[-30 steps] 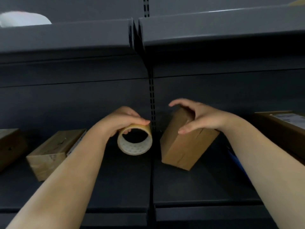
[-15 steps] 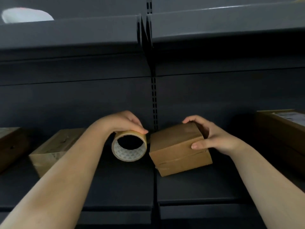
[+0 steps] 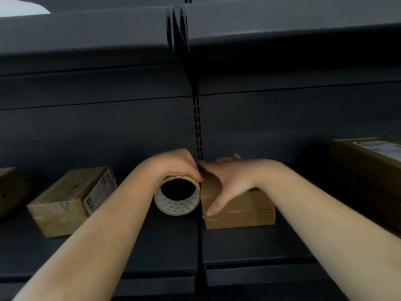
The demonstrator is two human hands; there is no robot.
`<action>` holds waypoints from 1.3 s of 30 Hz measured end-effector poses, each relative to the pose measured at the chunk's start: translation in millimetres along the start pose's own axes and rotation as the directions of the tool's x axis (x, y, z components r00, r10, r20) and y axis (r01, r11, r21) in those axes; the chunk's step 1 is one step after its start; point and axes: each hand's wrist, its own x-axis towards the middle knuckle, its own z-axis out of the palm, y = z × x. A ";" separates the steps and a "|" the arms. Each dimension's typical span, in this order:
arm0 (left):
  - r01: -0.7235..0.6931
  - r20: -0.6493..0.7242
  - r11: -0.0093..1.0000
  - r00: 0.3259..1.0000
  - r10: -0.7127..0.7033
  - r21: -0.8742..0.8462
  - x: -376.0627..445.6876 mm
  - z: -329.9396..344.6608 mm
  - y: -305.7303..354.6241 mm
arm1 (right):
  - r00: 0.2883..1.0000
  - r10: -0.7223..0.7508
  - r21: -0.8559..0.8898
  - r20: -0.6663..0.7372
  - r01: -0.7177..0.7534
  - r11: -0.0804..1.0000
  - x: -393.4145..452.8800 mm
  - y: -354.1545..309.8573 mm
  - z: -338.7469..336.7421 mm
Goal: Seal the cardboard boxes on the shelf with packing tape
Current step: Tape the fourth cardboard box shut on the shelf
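My left hand (image 3: 173, 165) grips a roll of packing tape (image 3: 177, 196) from above, its hollow core facing me. The roll hangs just left of a small cardboard box (image 3: 245, 208) that lies flat on the dark shelf (image 3: 249, 244). My right hand (image 3: 225, 181) lies spread over the box's left part, thumb down its front face near the seam, fingertips reaching toward the roll beside my left fingers. Whether a strip of tape is pinched there is hidden.
Another cardboard box (image 3: 69, 200) with a white label lies at the left, and a box edge (image 3: 8, 187) shows at the far left. A larger labelled box (image 3: 368, 174) stands at the right. An upper shelf (image 3: 86, 33) overhangs; a slotted upright (image 3: 197, 127) divides the back panel.
The small box went from tilted on an edge to lying flat on the shelf. My right hand shifted from its right side to its left part, next to the tape roll.
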 end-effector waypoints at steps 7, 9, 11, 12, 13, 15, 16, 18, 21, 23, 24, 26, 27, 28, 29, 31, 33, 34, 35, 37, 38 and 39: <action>-0.130 0.033 0.830 0.984 0.176 -0.542 -34.4 -2.7 -48.2 | 0.989 -0.054 0.126 -0.138 0.071 0.989 11.5 7.8 9.4; -0.180 -0.001 0.593 0.957 0.290 -0.785 -42.6 -4.5 -60.7 | 0.978 -0.086 0.173 -0.188 0.119 0.978 7.9 9.7 8.0; -0.225 -0.042 0.549 0.945 0.325 -0.805 -47.0 -13.6 -57.9 | 0.962 -0.136 0.257 -0.236 0.197 0.946 2.1 10.5 4.6; -0.241 -0.067 0.615 0.954 0.292 -0.750 -48.1 -20.4 -51.4 | 0.947 -0.156 0.330 -0.279 0.247 0.911 -2.4 12.1 1.9; -0.240 -0.100 0.733 0.968 0.230 -0.636 -49.3 -28.4 -43.6 | 0.928 -0.155 0.420 -0.339 0.297 0.858 -7.6 14.8 -1.2; -0.144 -0.169 0.935 0.981 0.093 -0.324 -51.7 -42.4 -31.9 | 0.890 -0.124 0.565 -0.439 0.381 0.732 -18.4 22.5 -4.5; -0.111 -0.160 0.956 0.985 0.069 -0.273 -53.3 -46.4 -30.2 | 0.875 -0.126 0.594 -0.468 0.416 0.689 -22.8 26.1 -3.8; -0.137 -0.086 0.896 0.990 0.110 -0.422 -57.3 -51.9 -32.6 | 0.840 -0.143 0.636 -0.523 0.497 0.590 -28.5 31.6 2.2; -0.186 -0.033 0.728 0.975 0.219 -0.660 -59.6 -56.7 -34.8 | 0.789 -0.123 0.686 -0.602 0.590 0.426 -29.9 35.3 14.6; -0.142 -0.003 0.810 0.985 0.171 -0.569 -56.1 -53.0 -29.1 | 0.768 -0.110 0.694 -0.631 0.622 0.363 -27.5 36.6 23.8; -0.102 0.008 0.865 0.993 0.122 -0.492 -54.3 -48.2 -23.7 | 0.765 -0.099 0.701 -0.637 0.628 0.339 -25.9 37.5 29.0; -0.046 0.012 0.937 0.998 0.054 -0.347 -48.8 -38.3 -13.3 | 0.764 -0.060 0.723 -0.642 0.630 0.283 -25.0 41.4 39.2; -0.035 0.004 0.956 0.999 0.038 -0.290 -44.3 -33.3 -8.3 | 0.766 -0.042 0.733 -0.642 0.628 0.260 -25.9 45.3 43.1; -0.030 -0.009 0.970 1.000 0.029 -0.242 -39.2 -28.2 -3.6 | 0.772 -0.030 0.742 -0.635 0.620 0.254 -28.2 50.3 46.5; -0.031 -0.018 0.979 0.999 0.028 -0.200 -33.9 -23.5 2.0 | 0.785 -0.025 0.752 -0.619 0.601 0.272 -31.9 55.5 48.2; -0.046 -0.011 0.987 0.999 0.045 -0.156 -23.6 -14.3 15.3 | 0.830 -0.034 0.766 -0.556 0.528 0.368 -43.1 65.3 44.7; -0.056 0.009 0.989 0.998 0.058 -0.140 -16.1 -6.6 28.3 | 0.891 -0.039 0.740 -0.451 0.398 0.542 -55.4 72.2 30.8; -0.058 0.015 0.989 0.998 0.060 -0.133 -13.0 -4.2 32.7 | 0.923 -0.035 0.692 -0.383 0.312 0.651 -61.1 72.8 20.0; -0.059 0.020 0.990 0.998 0.062 -0.127 -10.7 -2.9 36.4 | 0.951 -0.020 0.618 -0.309 0.217 0.755 -66.2 70.7 7.0; -0.058 0.033 0.992 0.997 0.062 -0.112 -8.1 -2.7 42.2 | 0.982 0.011 0.435 -0.189 0.074 0.897 -69.8 58.4 -19.0; -0.058 0.038 0.993 0.997 0.062 -0.101 -7.6 -2.9 44.5 | 0.987 0.006 0.344 -0.164 0.051 0.937 -66.6 49.8 -29.5; -0.058 0.037 0.994 0.997 0.061 -0.090 -7.4 -3.0 46.3 | 0.989 -0.007 0.266 -0.148 0.047 0.963 -60.4 40.1 -37.3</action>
